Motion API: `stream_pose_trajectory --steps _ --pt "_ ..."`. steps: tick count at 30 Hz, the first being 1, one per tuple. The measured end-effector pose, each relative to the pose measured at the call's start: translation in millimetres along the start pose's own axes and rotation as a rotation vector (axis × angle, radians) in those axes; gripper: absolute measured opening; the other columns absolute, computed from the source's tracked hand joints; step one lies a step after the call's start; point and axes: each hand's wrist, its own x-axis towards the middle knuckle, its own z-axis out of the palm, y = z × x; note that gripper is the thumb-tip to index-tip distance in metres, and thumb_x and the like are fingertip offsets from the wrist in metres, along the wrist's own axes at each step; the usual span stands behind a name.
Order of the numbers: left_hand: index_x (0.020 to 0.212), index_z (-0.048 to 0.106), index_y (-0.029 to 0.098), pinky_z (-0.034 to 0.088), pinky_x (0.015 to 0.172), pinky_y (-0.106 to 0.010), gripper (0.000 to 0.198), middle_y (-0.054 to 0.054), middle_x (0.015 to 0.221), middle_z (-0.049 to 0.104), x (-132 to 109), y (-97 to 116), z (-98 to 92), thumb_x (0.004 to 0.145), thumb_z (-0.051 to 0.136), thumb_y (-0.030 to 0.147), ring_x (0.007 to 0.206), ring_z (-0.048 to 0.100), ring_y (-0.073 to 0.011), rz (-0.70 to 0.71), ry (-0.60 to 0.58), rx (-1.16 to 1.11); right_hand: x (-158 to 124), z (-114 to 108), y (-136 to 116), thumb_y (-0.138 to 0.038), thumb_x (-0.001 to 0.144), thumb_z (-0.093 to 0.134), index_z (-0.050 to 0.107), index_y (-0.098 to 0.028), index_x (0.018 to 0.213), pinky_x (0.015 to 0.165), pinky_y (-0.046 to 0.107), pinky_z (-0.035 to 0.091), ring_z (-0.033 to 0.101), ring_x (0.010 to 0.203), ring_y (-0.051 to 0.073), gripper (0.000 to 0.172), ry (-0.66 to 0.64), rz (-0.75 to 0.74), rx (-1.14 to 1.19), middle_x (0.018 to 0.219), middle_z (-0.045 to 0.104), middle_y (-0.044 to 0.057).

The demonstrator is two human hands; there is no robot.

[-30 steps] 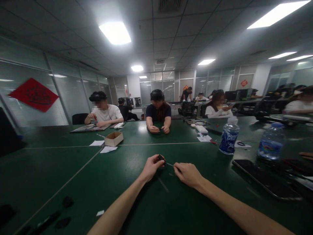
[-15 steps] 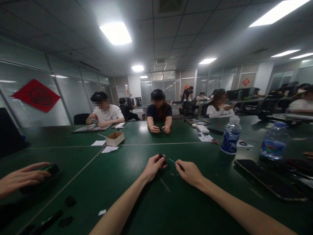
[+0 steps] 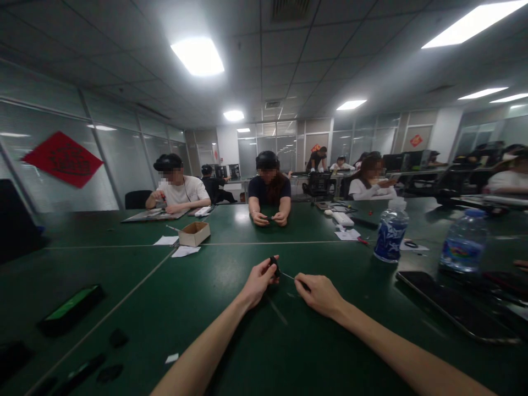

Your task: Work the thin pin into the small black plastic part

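Observation:
Near the middle of the green table (image 3: 231, 264), my left hand (image 3: 258, 283) pinches a small black part (image 3: 274, 265). My right hand (image 3: 319, 294), a little to the right, is closed around the end of a thin metal tool (image 3: 287, 275). The tool's tip points left and reaches the black part; whether it sits inside the part is too small to tell. Both hands are just above the table, and the tool's handle is mostly hidden in my right fingers.
A phone (image 3: 454, 305) and two bottles (image 3: 390, 234) (image 3: 464, 242) stand or lie to the right. A small open box (image 3: 194, 235) rests on papers ahead left. At left are a green-and-black case (image 3: 72, 309) and black pieces (image 3: 119, 337). People sit across the table (image 3: 269, 190).
The metal tool's tip has come up to the black part, the gap between them closing. Another person's hand has left the green-and-black case at left.

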Motion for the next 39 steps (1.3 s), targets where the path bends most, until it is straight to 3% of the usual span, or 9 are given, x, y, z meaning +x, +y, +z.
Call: stream_pose_trajectory --steps 18,32,39 --pt "0.122 0.054 0.018 0.045 0.069 -0.025 0.058 -0.01 0.102 0.06 -2.4 3.2 -1.3 0.069 0.07 0.035 0.086 0.054 -0.0166 -0.038 -0.036 0.014 0.5 -0.8 -5.1 -0.028 0.092 0.033 0.058 -0.021 0.086 0.057 0.023 0.038 0.057 0.061 0.013 0.027 -0.03 0.062 -0.086 0.072 0.062 0.001" --pt "0.121 0.055 0.019 0.044 0.068 -0.025 0.058 -0.009 0.101 0.06 -4.8 5.3 -1.4 0.067 0.071 0.036 0.081 0.054 -0.0152 0.004 -0.064 0.041 0.1 -2.5 -6.1 -0.027 0.092 0.033 0.059 -0.021 0.088 0.059 0.021 0.039 0.058 0.063 0.013 0.027 -0.045 0.067 -0.1 0.074 0.063 0.002" --pt "0.107 0.061 0.014 0.044 0.069 -0.027 0.046 -0.007 0.092 0.061 -3.0 5.0 -0.9 0.069 0.07 0.037 0.077 0.055 -0.0152 0.023 -0.054 0.049 -2.5 -0.4 -3.3 -0.03 0.093 0.031 0.058 -0.02 0.09 0.058 0.023 0.039 0.058 0.063 0.014 0.029 -0.014 0.038 -0.045 0.074 0.063 0.002"
